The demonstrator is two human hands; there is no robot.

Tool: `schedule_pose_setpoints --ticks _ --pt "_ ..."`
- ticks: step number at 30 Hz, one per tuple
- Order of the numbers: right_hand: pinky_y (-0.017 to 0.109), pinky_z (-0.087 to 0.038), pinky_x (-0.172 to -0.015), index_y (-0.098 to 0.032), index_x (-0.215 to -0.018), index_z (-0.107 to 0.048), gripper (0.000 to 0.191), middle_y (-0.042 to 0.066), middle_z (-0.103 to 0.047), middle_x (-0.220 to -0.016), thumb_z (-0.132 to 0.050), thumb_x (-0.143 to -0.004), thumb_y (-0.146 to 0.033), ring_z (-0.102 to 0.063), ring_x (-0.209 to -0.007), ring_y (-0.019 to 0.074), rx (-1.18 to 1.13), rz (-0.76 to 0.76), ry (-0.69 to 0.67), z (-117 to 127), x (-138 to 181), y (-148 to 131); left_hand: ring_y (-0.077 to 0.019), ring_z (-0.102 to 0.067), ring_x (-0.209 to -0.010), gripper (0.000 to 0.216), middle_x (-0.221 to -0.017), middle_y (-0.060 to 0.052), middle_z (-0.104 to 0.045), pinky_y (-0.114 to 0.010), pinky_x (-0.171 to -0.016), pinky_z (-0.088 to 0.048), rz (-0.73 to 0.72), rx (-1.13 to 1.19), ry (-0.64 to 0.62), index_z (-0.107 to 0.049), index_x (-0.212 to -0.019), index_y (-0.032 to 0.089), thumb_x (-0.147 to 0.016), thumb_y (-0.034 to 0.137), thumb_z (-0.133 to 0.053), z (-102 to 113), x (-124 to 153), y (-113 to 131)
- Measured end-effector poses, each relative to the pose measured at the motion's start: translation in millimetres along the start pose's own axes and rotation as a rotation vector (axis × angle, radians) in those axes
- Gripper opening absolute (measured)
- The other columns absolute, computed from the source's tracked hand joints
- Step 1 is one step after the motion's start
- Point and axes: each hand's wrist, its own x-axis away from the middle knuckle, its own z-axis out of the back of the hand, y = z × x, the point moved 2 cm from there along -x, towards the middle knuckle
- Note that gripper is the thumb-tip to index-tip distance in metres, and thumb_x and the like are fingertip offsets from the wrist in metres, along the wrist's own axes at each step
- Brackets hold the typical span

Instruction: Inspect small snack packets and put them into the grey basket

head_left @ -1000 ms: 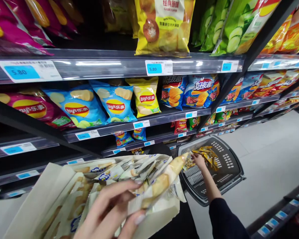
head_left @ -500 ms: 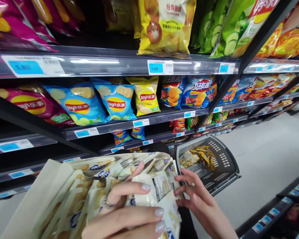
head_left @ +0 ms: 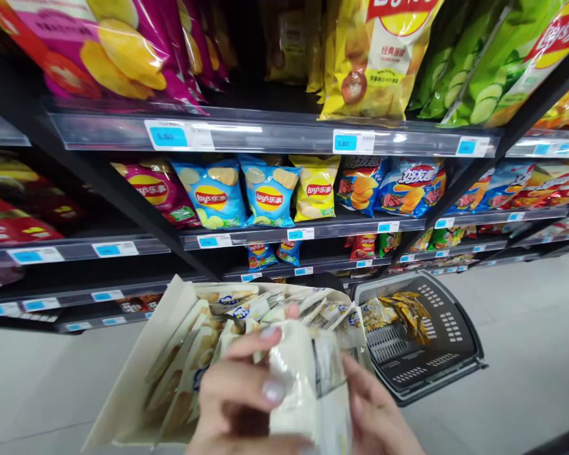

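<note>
My left hand (head_left: 239, 395) is closed around white, shiny snack packets (head_left: 291, 385) close to the camera, slightly blurred. At their right edge is my right hand (head_left: 379, 407), its fingers partly hidden behind them, gripping that side. How many packets are held I cannot tell. Just beyond the hands is an open cream cardboard box (head_left: 128, 385), filled with upright packets (head_left: 189, 360) of the same pale kind with blue marks.
A grey shopping basket (head_left: 471, 328) holding several yellow-brown packets (head_left: 408, 313) stands on the floor (head_left: 521, 303) to the right. Shelves (head_left: 275, 129) of chip bags, such as blue ones (head_left: 270, 196) and a yellow one (head_left: 374, 69), run across the back.
My right hand has moved in from beside the packets and now grips their right side. The packets have turned more upright in my hands. The view has shifted left.
</note>
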Motion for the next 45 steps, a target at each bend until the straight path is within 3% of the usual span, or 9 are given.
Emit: schedule_pose_setpoints --ticks 3,6,10,13,19,27,33,40,45 --pt "0.037 -0.054 -0.075 -0.026 -0.119 -0.053 0.057 0.009 -0.069 -0.105 -0.075 -0.071 -0.046 -0.067 -0.093 0.0275 -0.04 0.16 0.229 12 -7 -11 -0.0332 -0.047 -0.124 0.043 -0.117 -0.002 -0.059 -0.05 -0.097 -0.049 0.14 0.32 0.072 -0.074 -0.061 0.032 -0.083 0.057 -0.046 4 -20 7" --pt "0.035 -0.055 -0.073 -0.029 -0.123 -0.046 0.057 0.008 -0.069 -0.103 -0.075 -0.074 -0.039 -0.067 -0.089 0.0254 0.123 0.339 0.39 25 -2 -30 -0.0345 -0.049 -0.123 0.03 -0.143 -0.002 -0.043 -0.041 -0.088 -0.054 0.332 0.494 -0.105 -0.075 -0.086 0.027 -0.083 0.045 -0.051 3 -37 5" --pt "0.037 -0.056 -0.069 -0.037 -0.143 -0.021 0.085 0.009 -0.069 -0.106 -0.073 -0.077 -0.035 -0.067 -0.088 0.0258 0.3 0.436 0.514 30 11 -45 -0.0256 -0.066 -0.097 0.04 -0.125 -0.008 -0.062 -0.032 -0.076 -0.057 0.514 0.559 -0.445 -0.065 -0.113 0.025 -0.073 0.028 -0.064 -7 -42 3" --pt "0.038 -0.055 -0.076 -0.037 -0.138 -0.04 0.07 0.009 -0.068 -0.111 -0.073 -0.076 -0.038 -0.066 -0.094 0.0268 0.429 0.475 0.531 31 18 -47 -0.0226 -0.067 -0.093 0.042 -0.107 -0.004 -0.072 -0.029 -0.077 -0.056 0.584 0.506 -0.544 -0.068 -0.109 0.026 -0.068 0.018 -0.066 -15 -40 5" --pt "0.03 -0.055 -0.064 -0.029 -0.097 -0.073 0.028 0.007 -0.073 -0.092 -0.077 -0.071 -0.039 -0.067 -0.078 0.0228 0.787 0.58 0.583 48 25 -49 -0.0205 -0.067 -0.089 0.028 -0.093 0.0 -0.075 -0.029 -0.083 -0.052 0.486 0.366 -0.513 -0.077 -0.089 0.029 -0.067 0.013 -0.068 -25 -41 3" --pt "0.02 -0.046 -0.038 -0.024 -0.082 -0.062 0.021 0.001 -0.056 -0.075 -0.068 -0.079 -0.043 -0.052 -0.052 0.0114 0.653 0.369 0.479 39 21 -40 -0.018 -0.061 -0.085 0.017 -0.094 -0.001 -0.069 -0.029 -0.078 -0.05 0.443 0.405 -0.456 -0.073 -0.062 0.024 -0.067 0.009 -0.065 -30 -43 -2" --pt "0.019 -0.041 -0.041 -0.02 -0.071 -0.055 0.026 0.003 -0.049 -0.081 -0.065 -0.081 -0.041 -0.049 -0.06 0.0118 0.759 0.377 0.451 36 18 -49 -0.0146 -0.056 -0.073 0.017 -0.079 -0.001 -0.06 -0.024 -0.066 -0.044 0.401 0.333 -0.42 -0.06 -0.053 0.019 -0.066 0.007 -0.061 -34 -44 -7" --pt "0.02 -0.04 -0.048 -0.02 -0.064 -0.051 0.023 0.001 -0.045 -0.076 -0.068 -0.079 -0.019 -0.045 -0.063 0.0129 1.182 0.69 0.446 37 15 -60 -0.011 -0.043 -0.054 0.018 -0.059 0.003 -0.051 -0.022 -0.05 -0.03 0.353 0.253 -0.373 -0.053 -0.053 0.018 -0.068 0.014 -0.062 -30 -43 -21" --pt "0.02 -0.041 -0.051 -0.021 -0.069 -0.052 0.02 0.001 -0.045 -0.082 -0.067 -0.079 -0.013 -0.048 -0.069 0.013 1.209 0.878 0.464 33 18 -62 -0.0116 -0.046 -0.056 0.012 -0.064 0.001 -0.053 -0.021 -0.048 -0.032 0.376 0.388 -0.427 -0.059 -0.058 0.017 -0.069 0.017 -0.065 -28 -41 -23"
